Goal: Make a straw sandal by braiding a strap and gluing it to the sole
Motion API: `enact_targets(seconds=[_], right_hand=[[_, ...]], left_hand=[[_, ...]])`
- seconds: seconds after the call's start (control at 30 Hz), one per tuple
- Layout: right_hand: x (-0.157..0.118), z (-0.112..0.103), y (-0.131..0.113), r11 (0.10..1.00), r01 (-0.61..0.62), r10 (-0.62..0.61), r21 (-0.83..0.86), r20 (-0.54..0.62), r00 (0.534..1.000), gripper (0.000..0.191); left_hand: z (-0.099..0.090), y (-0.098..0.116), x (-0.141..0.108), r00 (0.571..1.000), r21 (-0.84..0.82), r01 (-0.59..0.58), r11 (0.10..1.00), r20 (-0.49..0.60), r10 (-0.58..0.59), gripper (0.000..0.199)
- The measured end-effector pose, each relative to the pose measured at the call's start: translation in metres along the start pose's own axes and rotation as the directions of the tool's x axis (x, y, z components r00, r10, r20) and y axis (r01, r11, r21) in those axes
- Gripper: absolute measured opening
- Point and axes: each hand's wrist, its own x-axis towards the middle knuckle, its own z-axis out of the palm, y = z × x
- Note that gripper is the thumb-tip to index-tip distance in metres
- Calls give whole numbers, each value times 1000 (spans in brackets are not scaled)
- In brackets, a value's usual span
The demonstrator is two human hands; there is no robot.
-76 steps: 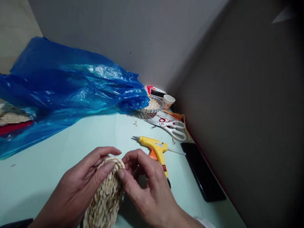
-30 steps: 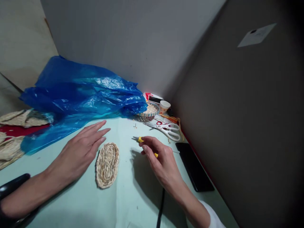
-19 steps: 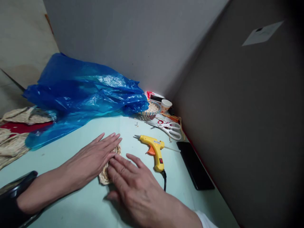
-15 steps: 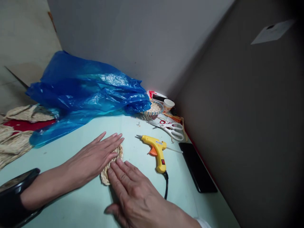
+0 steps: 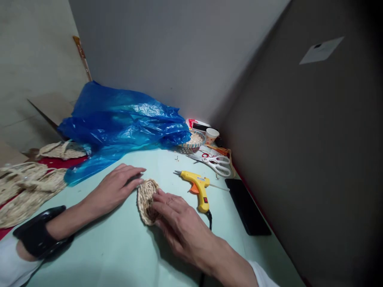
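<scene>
An oval braided straw piece (image 5: 146, 201) stands out on the pale green tabletop, tilted a little, its right edge gripped by my right hand (image 5: 182, 227) between thumb and fingers. My left hand (image 5: 116, 186) is just left of the piece, fingers slightly bent and apart, the fingertips close to its upper left edge; it holds nothing. To the right of the piece lies a yellow glue gun (image 5: 199, 187) with an orange trigger, its nozzle pointing left.
White scissors (image 5: 220, 164), a small woven basket (image 5: 196, 139) and a paper cup (image 5: 212, 134) sit at the back. A black phone (image 5: 248, 207) lies right. Behind is a blue plastic bag (image 5: 119, 119); more braided straw pieces (image 5: 26, 187) lie left.
Both hands were flat over the straw piece. My left hand has drawn off it to the left, and my right hand has closed on its right edge. The view has shifted.
</scene>
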Motion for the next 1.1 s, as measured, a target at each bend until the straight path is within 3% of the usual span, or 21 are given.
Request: enact_targets(seconds=[0.13, 0.2, 0.37, 0.53, 0.63, 0.73, 0.8, 0.93, 1.1], right_hand=[[15, 8, -11, 957, -276, 277, -91, -5, 961, 51], [20, 19, -14, 937, -314, 319, -150, 5, 948, 65], [19, 37, -7, 959, -249, 240, -136, -79, 968, 69], [17, 26, 6, 996, -81, 72, -26, -245, 967, 88], [19, 15, 10, 999, 18, -28, -37, -269, 963, 96], [18, 7, 13, 997, -2, -20, -83, -267, 963, 102], [16, 5, 15, 995, -61, 37, -78, -286, 958, 95], [10, 10, 15, 989, -149, 147, 4, -205, 968, 78], [7, 19, 13, 967, -250, 252, 41, -63, 966, 75]], left_hand=[[9, 6, -5, 997, -45, 24, 999, 69, -21, 47], [12, 9, -7, 996, -86, 60, 994, 73, -54, 40], [7, 7, -9, 974, -362, 219, 906, 131, -183, 30], [0, 18, -13, 952, -651, 306, 694, 204, -229, 33], [-2, 31, -18, 946, -776, 321, 543, 236, -221, 33], [-2, 38, -21, 936, -858, 327, 396, 235, -263, 35], [-2, 38, -22, 927, -878, 332, 345, 235, -293, 42], [1, 34, -23, 906, -877, 372, 305, 273, -322, 54], [3, 30, -25, 909, -842, 373, 390, 245, -338, 49]])
